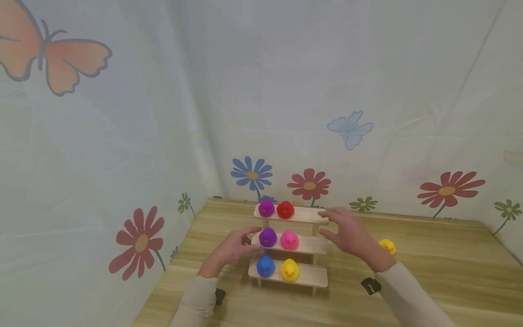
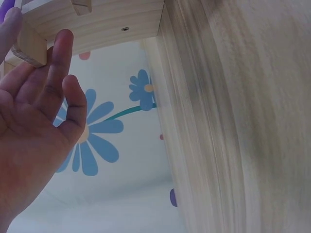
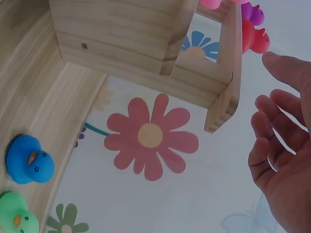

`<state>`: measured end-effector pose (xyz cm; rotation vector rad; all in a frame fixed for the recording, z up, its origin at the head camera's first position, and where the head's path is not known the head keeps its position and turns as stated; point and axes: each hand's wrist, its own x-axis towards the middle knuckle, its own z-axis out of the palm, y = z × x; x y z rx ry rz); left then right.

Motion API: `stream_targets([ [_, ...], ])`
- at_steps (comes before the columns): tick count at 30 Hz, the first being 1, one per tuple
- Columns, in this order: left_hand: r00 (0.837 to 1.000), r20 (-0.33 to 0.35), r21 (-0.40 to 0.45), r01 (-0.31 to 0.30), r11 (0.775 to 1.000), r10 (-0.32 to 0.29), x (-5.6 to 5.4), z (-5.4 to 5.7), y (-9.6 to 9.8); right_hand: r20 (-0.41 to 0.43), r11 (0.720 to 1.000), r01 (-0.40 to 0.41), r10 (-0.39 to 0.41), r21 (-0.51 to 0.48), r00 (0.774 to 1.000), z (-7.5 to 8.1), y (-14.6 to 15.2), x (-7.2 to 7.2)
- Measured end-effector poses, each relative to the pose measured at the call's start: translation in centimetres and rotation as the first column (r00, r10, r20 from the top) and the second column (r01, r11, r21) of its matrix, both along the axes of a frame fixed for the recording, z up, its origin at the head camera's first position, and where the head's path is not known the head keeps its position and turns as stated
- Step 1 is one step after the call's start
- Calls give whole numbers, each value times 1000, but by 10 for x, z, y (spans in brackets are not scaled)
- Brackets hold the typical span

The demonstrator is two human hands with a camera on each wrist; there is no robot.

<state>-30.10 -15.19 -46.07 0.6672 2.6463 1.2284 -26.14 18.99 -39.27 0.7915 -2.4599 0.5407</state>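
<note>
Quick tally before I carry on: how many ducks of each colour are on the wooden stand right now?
Purple ducks: 2, the top-shelf one more magenta
Red duck: 1
Pink duck: 1
Blue duck: 1
Yellow duck: 1
Total on the stand: 6

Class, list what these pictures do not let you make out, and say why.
Head view: lower part of the far-right yellow rubber duck, behind the right forearm.
Left wrist view: whether the left hand grips the pale wooden stand, whose end hides fingertips.
Right wrist view: most of the pink rubber duck, cut off by the top edge.
</note>
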Motion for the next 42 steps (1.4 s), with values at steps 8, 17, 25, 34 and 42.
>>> stream_targets([
  [8,1000,-9,1,12,1000,-12,-3,-2,0,44,1000,0,1,-19,999,6,-15,-4],
  [17,1000,-12,15,14,1000,-14,-3,1,1,148,1000,26,-26,1,989,12,-31,-11],
  [25,1000,-3,0,4,1000,-4,-4,-1,1,166,1000,-1,2,-11,986,15,-41,-20],
  [34,1000,-4,-6,-2,1000,2,-2,1,1,200,999,-7,14,-33,980,15,-52,-31],
  [42,1000,1,-1,-3,1000,3,0,2,2,194,998,-14,27,-64,981,11,-61,-40],
])
